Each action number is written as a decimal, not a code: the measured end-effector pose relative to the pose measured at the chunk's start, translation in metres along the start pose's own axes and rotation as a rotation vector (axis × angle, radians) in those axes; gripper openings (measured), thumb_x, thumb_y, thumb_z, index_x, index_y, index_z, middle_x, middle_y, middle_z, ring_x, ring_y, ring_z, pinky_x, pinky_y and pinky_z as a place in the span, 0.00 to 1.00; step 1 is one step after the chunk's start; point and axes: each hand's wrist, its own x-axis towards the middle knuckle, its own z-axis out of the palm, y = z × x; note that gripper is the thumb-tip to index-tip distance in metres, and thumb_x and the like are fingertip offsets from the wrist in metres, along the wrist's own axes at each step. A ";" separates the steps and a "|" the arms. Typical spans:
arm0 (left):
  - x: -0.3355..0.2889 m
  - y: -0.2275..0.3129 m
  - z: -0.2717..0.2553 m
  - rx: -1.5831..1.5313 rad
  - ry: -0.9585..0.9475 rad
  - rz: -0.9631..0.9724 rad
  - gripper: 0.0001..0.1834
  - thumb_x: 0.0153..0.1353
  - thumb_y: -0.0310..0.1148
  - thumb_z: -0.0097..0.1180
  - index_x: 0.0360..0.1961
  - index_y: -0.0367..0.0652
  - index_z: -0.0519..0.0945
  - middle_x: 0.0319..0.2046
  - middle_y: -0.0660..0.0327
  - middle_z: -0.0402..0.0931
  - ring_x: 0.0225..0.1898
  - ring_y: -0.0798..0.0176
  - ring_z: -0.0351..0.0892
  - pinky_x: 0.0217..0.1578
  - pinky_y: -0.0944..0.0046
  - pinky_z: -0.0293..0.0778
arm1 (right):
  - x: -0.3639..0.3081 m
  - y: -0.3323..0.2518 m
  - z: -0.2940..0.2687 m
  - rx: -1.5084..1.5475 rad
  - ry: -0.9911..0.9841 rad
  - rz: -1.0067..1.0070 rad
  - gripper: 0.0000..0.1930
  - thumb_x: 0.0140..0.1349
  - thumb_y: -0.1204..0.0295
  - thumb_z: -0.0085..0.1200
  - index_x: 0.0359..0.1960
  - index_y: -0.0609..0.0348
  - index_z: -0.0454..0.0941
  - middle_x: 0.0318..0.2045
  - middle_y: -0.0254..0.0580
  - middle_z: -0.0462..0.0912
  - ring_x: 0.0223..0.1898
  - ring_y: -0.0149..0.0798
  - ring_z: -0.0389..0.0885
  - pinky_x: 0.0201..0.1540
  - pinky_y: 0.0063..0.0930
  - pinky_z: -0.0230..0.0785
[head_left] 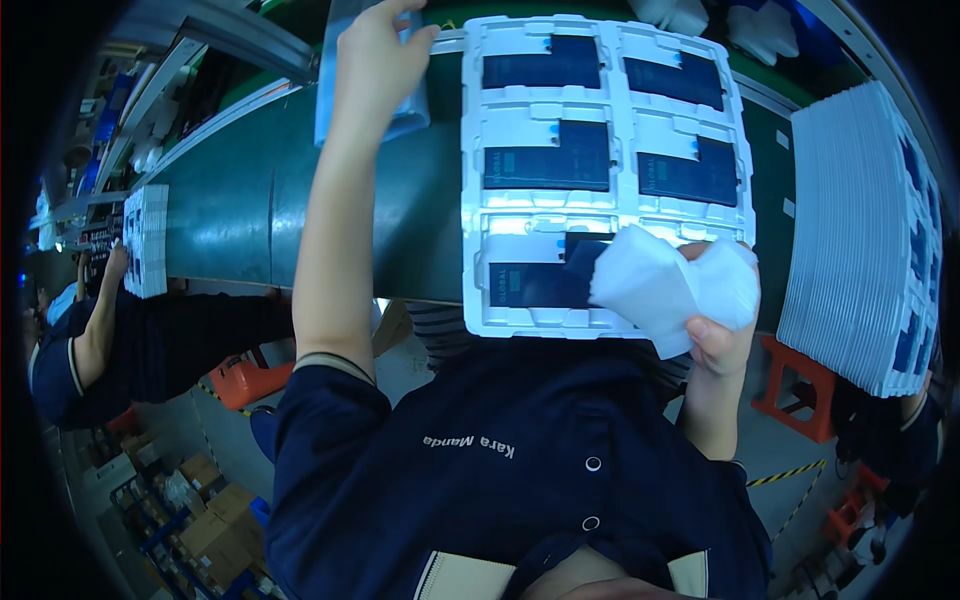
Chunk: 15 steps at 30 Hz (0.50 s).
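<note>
A white plastic tray (612, 200) lies in front of me, its compartments holding flat, dark, L-shaped battery packs (545, 165) in two columns. In my right hand (718, 345) is a bunched white cloth (665, 285), gripped over the tray's near right corner. It hides most of the battery pack in that compartment. My left hand (385, 55) reaches far forward, left of the tray, with its fingers apart and nothing seen in them. Under and beside that hand is a translucent blue plastic bag or sleeve (408, 115); whether the fingers touch it I cannot tell.
A tall stack of white trays (845, 240) stands at the right, a smaller stack (147, 240) at the far left of the green bench (225, 225). Crumpled white pieces (765, 30) lie beyond the tray. Other people (90, 345) work on both sides, near orange stools (797, 388).
</note>
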 end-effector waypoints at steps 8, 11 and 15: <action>-0.138 0.136 -0.048 -1.412 -0.707 -0.179 0.70 0.35 0.39 0.80 0.72 0.42 0.40 0.67 0.51 0.53 0.68 0.56 0.55 0.65 0.54 0.53 | 0.005 -0.012 0.044 0.436 0.107 0.194 0.38 0.45 0.67 0.67 0.58 0.66 0.63 0.50 0.50 0.75 0.50 0.41 0.77 0.53 0.35 0.70; -0.159 0.160 -0.031 -1.714 -0.555 -0.209 0.70 0.37 0.34 0.80 0.71 0.40 0.37 0.68 0.53 0.51 0.68 0.58 0.54 0.66 0.55 0.52 | 0.012 -0.016 0.062 0.185 -0.009 0.001 0.37 0.46 0.73 0.67 0.59 0.66 0.62 0.50 0.52 0.75 0.52 0.41 0.76 0.54 0.36 0.68; -0.160 0.171 -0.039 -1.907 -0.384 -0.691 0.60 0.43 0.32 0.73 0.71 0.43 0.43 0.66 0.53 0.55 0.65 0.56 0.60 0.64 0.54 0.57 | 0.008 -0.005 0.071 -0.458 0.043 -0.559 0.34 0.41 0.79 0.72 0.53 0.65 0.68 0.46 0.52 0.78 0.46 0.45 0.81 0.48 0.35 0.74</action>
